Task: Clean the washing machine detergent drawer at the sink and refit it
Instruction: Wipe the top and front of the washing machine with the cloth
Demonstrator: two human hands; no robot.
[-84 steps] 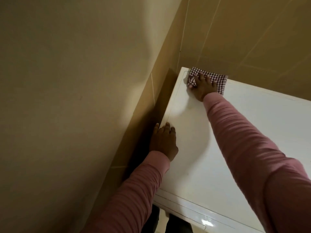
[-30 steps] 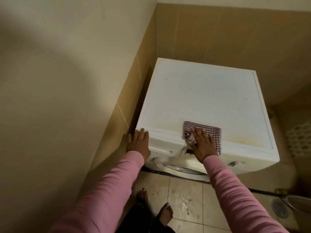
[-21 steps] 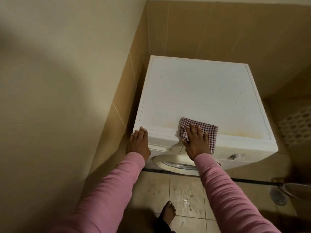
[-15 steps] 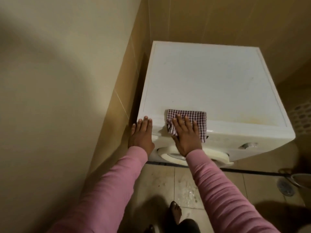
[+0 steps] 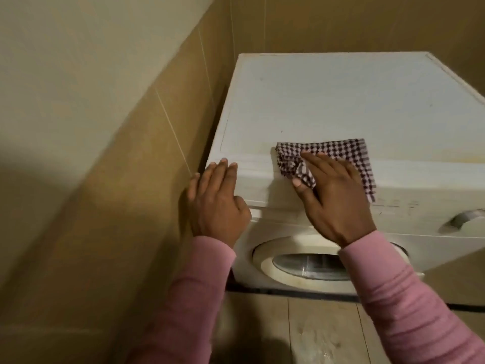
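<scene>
Our left hand (image 5: 217, 203) lies flat, fingers straight and empty, on the washing machine's (image 5: 341, 95) front corner. At three o'clock, our right hand (image 5: 336, 200) presses the checked cloth (image 5: 341, 153) flat. The detergent drawer (image 5: 258, 187) sits between them, seemingly seated. It's likely light, rigid, slick plastic, so we'd hook its front lip.

One wide-angle camera, worn on the head, looks forward and steeply down from close range: the washing machine (image 5: 328, 101) fills the right of the frame, the tiled wall (image 5: 131, 158) the left, with the left sleeve (image 5: 194, 298) and right sleeve (image 5: 409, 306) cut off by the bottom edge.
</scene>
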